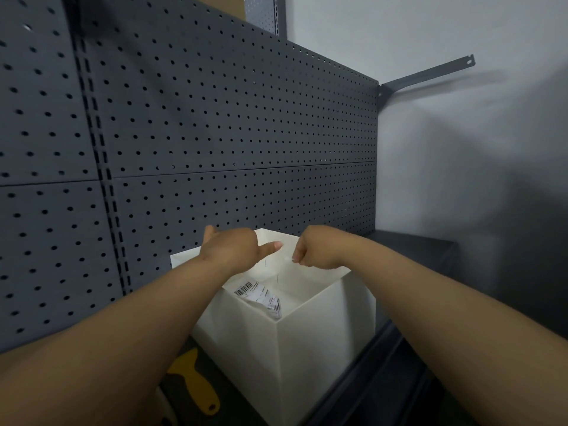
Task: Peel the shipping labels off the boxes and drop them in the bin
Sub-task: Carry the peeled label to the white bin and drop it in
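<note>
our left grip [229, 250] and right grip [316, 249] hover over the white bin [307, 358]. one crumpled shipping label [259, 298], barcode up, lies inside it against the near wall. left grip looks loose, thumb out, holding nothing we can see. right grip is curled, maybe pinching a tiny pale scrap, honestly we can't tell. these labels look feather-light, floppy and sticky-backed, so we'd guess they cling to fingers. best to take one by a corner and flick it off.
</note>
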